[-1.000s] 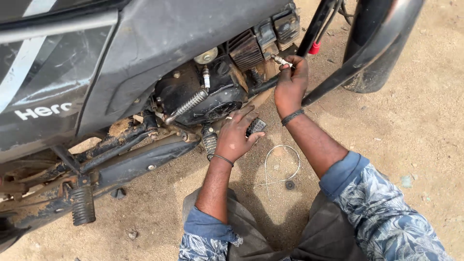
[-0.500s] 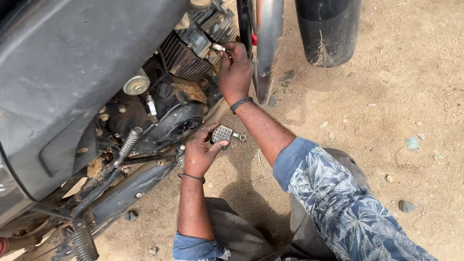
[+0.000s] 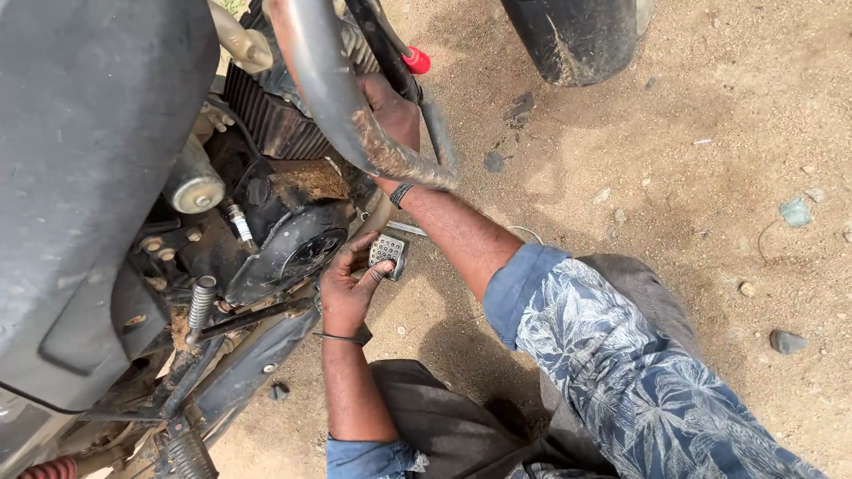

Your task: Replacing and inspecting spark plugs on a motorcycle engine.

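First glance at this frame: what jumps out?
The dark motorcycle engine fills the left, with a curved crash guard bar sweeping across the top. The left hand grips a studded metal foot pedal at centre, while the right hand reaches up behind the bar near a red-tipped part.

The person wears a blue shirt printed all over with pale palm-leaf shapes, its plain blue lining showing where both sleeves are rolled back above the forearms. The left hand (image 3: pixel 348 288) carries a thin dark band at the wrist, and the right hand (image 3: pixel 395 111) a dark braided band. Grey-brown trousers cover the legs. Both hands are smeared with dark grease.
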